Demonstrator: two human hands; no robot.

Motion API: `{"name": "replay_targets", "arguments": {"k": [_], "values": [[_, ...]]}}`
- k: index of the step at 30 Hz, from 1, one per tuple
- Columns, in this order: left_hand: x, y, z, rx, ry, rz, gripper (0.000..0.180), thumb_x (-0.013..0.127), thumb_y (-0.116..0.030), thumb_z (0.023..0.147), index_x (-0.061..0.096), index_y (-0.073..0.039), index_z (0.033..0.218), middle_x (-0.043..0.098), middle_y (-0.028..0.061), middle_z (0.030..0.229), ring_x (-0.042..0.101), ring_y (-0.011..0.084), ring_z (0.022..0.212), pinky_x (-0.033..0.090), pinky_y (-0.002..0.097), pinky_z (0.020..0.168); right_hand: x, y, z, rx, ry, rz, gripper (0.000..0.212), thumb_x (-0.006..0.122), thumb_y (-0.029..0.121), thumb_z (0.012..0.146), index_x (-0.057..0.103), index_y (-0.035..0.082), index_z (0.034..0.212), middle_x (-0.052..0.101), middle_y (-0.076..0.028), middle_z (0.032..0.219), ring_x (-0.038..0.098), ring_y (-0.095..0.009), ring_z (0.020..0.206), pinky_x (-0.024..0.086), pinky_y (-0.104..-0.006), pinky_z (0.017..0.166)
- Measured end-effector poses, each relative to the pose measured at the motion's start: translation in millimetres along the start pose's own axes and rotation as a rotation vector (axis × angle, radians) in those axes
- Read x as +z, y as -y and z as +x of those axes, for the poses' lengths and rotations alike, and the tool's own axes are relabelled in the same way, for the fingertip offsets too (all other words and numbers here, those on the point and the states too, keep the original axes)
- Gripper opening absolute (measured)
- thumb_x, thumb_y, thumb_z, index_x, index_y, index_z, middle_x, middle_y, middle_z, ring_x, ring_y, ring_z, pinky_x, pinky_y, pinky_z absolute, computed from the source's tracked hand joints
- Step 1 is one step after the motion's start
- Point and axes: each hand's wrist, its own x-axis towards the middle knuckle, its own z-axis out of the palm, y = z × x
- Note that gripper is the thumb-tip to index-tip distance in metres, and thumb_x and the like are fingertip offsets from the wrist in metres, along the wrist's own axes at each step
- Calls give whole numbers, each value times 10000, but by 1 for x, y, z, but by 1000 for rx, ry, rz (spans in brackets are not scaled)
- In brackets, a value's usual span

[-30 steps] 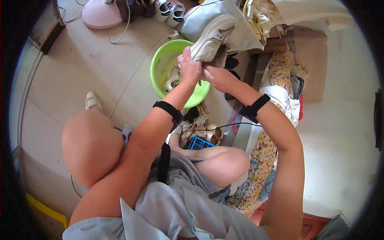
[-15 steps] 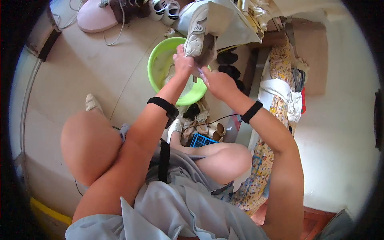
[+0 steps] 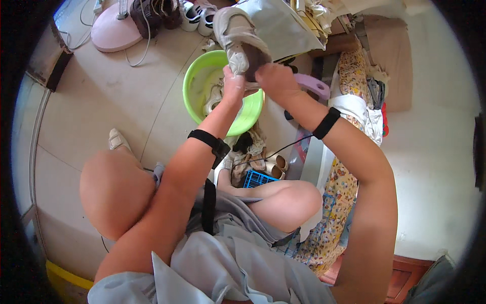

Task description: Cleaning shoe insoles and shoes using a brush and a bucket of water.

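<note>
A wet, off-white sneaker (image 3: 235, 38) is held up over a lime-green basin (image 3: 188, 83), with its dark inside showing. My left hand (image 3: 234, 85) is closed around one end of the shoe. At the shoe's opening, my right hand (image 3: 277, 82) grips a lilac-handled tool, probably a brush; its handle (image 3: 315, 86), which has a hole at the end, sticks out to the right. The tool's working end is hidden by the hand and shoe. Inside the basin lies another pale shoe (image 3: 213, 100) with laces, in cloudy water.
Black-and-white sneakers (image 3: 191, 16) and a pink round base (image 3: 115, 29) with a cord stand at the far left. Beyond the basin is a large whitish bag (image 3: 278, 25). Nearer lie beige shoes (image 3: 276, 164) and a blue plastic crate (image 3: 258, 178). Patterned bedding (image 3: 352, 71) lines the right.
The shoe has tilted leftward, its opening turned more into view. My right hand has moved up to the opening, and the lilac handle now points right. My left hand keeps its hold.
</note>
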Motion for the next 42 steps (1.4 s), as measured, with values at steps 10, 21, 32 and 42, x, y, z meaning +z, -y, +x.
{"name": "replay_targets", "arguments": {"k": [10, 21, 32, 42], "values": [[-12, 11, 19, 328, -30, 74, 430, 531, -328, 814, 458, -82, 1158, 514, 121, 1073, 515, 213, 942, 411, 329, 833, -10, 10, -16, 170, 319, 520, 238, 401, 205, 855, 513, 1, 903, 599, -227, 739, 586, -405, 691, 453, -507, 602], [-21, -2, 22, -64, -104, -52, 493, 562, -204, 777, 348, -131, 1216, 507, 133, 1058, 542, 225, 873, 487, 400, 632, -29, 37, -32, 258, 165, 520, 211, 438, 167, 856, 461, 32, 1016, 580, -198, 739, 587, -379, 616, 477, -475, 544], [-18, 2, 14, -121, 16, 198, 542, 486, -67, 766, 253, -220, 1231, 446, 110, 1154, 566, 303, 916, 513, 451, 675, -26, -35, -58, 133, 119, 8, 358, 532, 194, 801, 476, 78, 1135, 542, -112, 783, 605, -287, 591, 489, -371, 478], [3, -1, -18, -126, 101, -70, 797, 540, 7, 693, 124, -92, 1365, 420, 196, 1158, 513, 290, 938, 510, 420, 687, 16, -4, -93, 821, -206, 993, 378, 682, 300, 728, 595, 26, 974, 638, -131, 824, 616, -228, 765, 469, -306, 693]]}}
